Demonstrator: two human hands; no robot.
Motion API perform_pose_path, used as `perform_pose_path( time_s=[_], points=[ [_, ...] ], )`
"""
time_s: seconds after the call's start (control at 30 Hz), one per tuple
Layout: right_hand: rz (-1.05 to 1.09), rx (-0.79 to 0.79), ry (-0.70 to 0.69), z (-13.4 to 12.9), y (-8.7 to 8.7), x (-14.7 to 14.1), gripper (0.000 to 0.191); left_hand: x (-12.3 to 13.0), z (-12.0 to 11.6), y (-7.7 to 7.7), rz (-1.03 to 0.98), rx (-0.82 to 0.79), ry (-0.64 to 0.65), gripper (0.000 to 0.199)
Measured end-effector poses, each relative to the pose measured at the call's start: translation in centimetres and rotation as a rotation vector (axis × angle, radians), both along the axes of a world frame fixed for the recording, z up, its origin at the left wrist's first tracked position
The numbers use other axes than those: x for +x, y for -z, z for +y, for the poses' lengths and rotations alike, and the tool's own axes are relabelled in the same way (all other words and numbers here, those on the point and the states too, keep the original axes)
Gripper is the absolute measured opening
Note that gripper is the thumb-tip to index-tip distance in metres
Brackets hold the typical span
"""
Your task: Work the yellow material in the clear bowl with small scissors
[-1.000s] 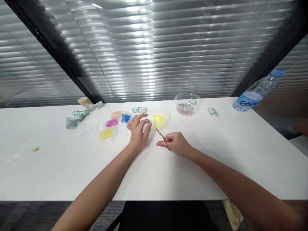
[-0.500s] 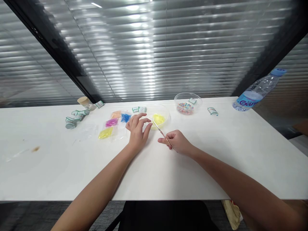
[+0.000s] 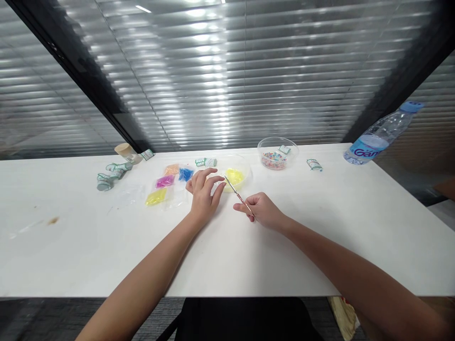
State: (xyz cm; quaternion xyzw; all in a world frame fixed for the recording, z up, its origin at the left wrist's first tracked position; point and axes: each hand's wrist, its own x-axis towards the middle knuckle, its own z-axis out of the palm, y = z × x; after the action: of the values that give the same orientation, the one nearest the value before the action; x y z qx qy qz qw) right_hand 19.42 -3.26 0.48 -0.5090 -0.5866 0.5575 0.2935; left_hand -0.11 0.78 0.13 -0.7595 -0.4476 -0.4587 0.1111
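In my right hand [image 3: 262, 208] I grip what look like slim scissors [image 3: 240, 198], seen nearly edge-on, with coppery handles and silver blades. Their tip points up and left, close to the fingertips of my left hand [image 3: 203, 192]. That hand has its thumb and index finger almost together in a pinch, the other fingers raised and spread. Whatever lies in the pinch is too small or too clear to make out. Right behind the blades sits a clear round bowl [image 3: 250, 179] with yellow bits [image 3: 234, 176] in it.
Small packets of orange, pink, blue and yellow bits [image 3: 155, 196] lie left of my left hand. Behind stands another clear bowl [image 3: 295, 154] with multicoloured beads. A water bottle [image 3: 368, 142] stands at the right; small green-and-white labelled bottles [image 3: 104, 182] lie at the left.
Almost nothing differs. Both hands and the scissors keep nearly the same place beside the bowl.
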Motion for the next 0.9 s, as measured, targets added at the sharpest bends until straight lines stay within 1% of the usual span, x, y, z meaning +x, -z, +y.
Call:
perform_pose_path(
  time_s=[0.23,0.53,0.77,0.8,0.83,0.9],
  points=[
    [0.037,-0.013,0.009,0.01,-0.22,-0.04,0.05,-0.1,-0.01,0.07,0.012,0.028,0.024,0.008],
    [0.034,-0.025,0.016,-0.01,-0.5,-0.09,0.051,-0.03,-0.05,0.01,0.031,0.004,0.014,0.012],
    [0.046,-0.021,0.033,-0.01,-0.41,-0.15,0.053,-0.05,-0.14,-0.04,0.013,-0.027,0.003,0.013],
    [0.053,-0.023,0.044,-0.01,-0.41,-0.16,0.054,-0.08,-0.17,-0.08,0.002,-0.042,-0.003,0.016],
    [0.063,-0.029,0.059,-0.01,-0.42,-0.16,0.054,-0.12,-0.2,-0.12,-0.014,-0.066,-0.01,0.023],
    [0.084,-0.058,0.091,0.0,-0.46,-0.15,0.055,-0.25,-0.22,-0.13,-0.059,-0.136,-0.031,0.051]
  ],
)
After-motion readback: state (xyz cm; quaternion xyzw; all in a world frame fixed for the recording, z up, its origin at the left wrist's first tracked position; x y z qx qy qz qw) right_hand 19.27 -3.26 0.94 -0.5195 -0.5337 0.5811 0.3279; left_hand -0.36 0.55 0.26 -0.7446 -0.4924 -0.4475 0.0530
